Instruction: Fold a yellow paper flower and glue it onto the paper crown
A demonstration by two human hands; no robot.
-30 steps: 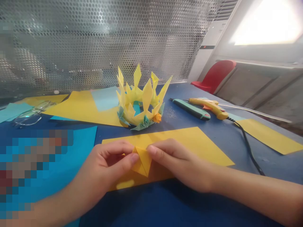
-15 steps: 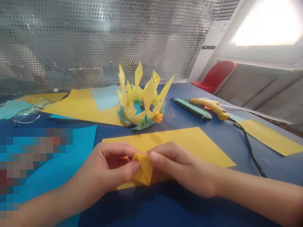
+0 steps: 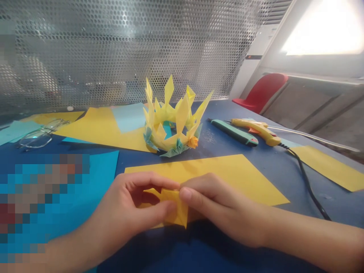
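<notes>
Presently we find the folded paper (image 3: pixel 181 214) above the near edge of the yellow sheet (image 3: pixel 230 174) on the bench (image 3: pixel 148 256). Left hand (image 3: pixel 125 208) and right hand (image 3: pixel 224 206) both pinch it, thumbs on its face. We judge it light, crisp, easily creased; best held by folded edges, lightly.

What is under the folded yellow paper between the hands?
A large yellow sheet shows around the folded paper, lying on the blue table. What it, the left hand and the right hand cover cannot be seen.
</notes>
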